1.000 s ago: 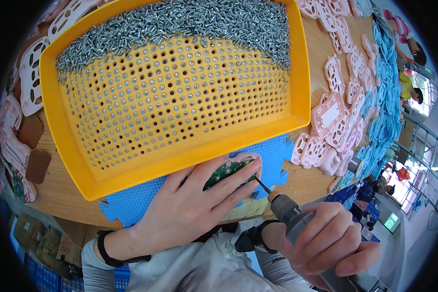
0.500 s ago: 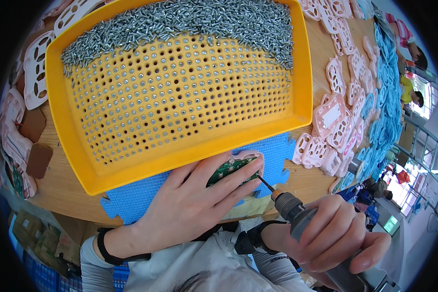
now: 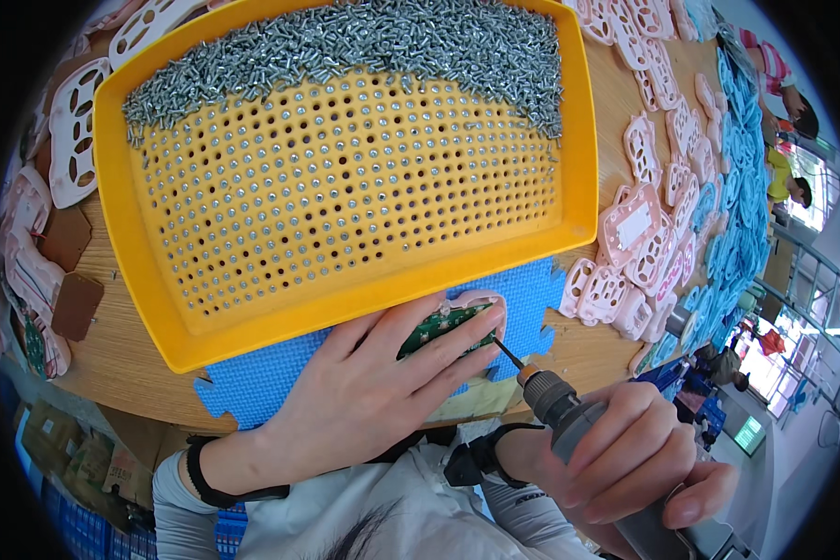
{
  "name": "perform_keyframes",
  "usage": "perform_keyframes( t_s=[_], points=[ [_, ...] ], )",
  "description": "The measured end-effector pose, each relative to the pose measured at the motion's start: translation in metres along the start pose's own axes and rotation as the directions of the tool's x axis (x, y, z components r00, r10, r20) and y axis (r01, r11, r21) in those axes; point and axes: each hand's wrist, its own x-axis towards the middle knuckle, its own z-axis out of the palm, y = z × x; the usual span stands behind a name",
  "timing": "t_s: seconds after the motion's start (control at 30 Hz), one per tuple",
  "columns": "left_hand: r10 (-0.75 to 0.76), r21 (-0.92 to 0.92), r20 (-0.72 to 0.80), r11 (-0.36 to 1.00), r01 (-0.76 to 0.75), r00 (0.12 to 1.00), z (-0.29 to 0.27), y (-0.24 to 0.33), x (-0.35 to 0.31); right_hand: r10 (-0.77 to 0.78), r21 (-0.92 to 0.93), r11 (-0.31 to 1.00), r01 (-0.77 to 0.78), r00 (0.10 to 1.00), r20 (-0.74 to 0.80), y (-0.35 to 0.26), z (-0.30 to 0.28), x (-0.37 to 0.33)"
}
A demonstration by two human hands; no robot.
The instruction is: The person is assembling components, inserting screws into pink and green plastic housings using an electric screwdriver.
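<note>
My left hand (image 3: 359, 387) is closed round a small pink plastic shell (image 3: 497, 304) with a green circuit board (image 3: 439, 325) in it, its fingers lying across the board. Part of the shell is hidden under the hand. In my right hand (image 3: 630, 453) is a grey electric screwdriver (image 3: 553, 399), gripped round its body. Its thin bit slants up and left to the shell's right edge, beside my left fingertips; whether the tip sits on a screw cannot be made out. A blue foam mat (image 3: 525, 301) lies under the work.
Just beyond my hands stands a large yellow tray (image 3: 383, 308) with a perforated bottom, many holes holding screws (image 3: 345, 42), more heaped at its far side. Pink plastic parts (image 3: 630, 229) and blue parts (image 3: 742, 187) crowd the right. Brown boards (image 3: 77, 306) lie left. Other people are at far right.
My right hand and the screwdriver have shifted slightly left. My left hand still holds the shell in nearly the same place.
</note>
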Motion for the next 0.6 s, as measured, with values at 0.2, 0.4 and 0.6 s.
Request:
perform_keyframes(
  t_s=[0.2, 0.4, 0.6],
  points=[
    [-0.003, 0.003, -0.003, 1.000, 0.003, 1.000, -0.001, 0.000, 0.001, 0.023, -0.006, 1.000, -0.023, 0.999, 0.047, -0.002, -0.005, 0.000],
    [-0.004, -0.017, -0.007, 1.000, 0.004, 1.000, 0.001, 0.000, 0.000, 0.032, -0.005, 0.999, -0.032, 0.998, 0.062, -0.002, -0.004, 0.000],
    [-0.007, -0.005, -0.012, 1.000, 0.006, 1.000, -0.001, 0.000, 0.000, 0.026, 0.093, 0.995, -0.040, 0.989, 0.147, 0.002, -0.014, 0.006]
  ],
)
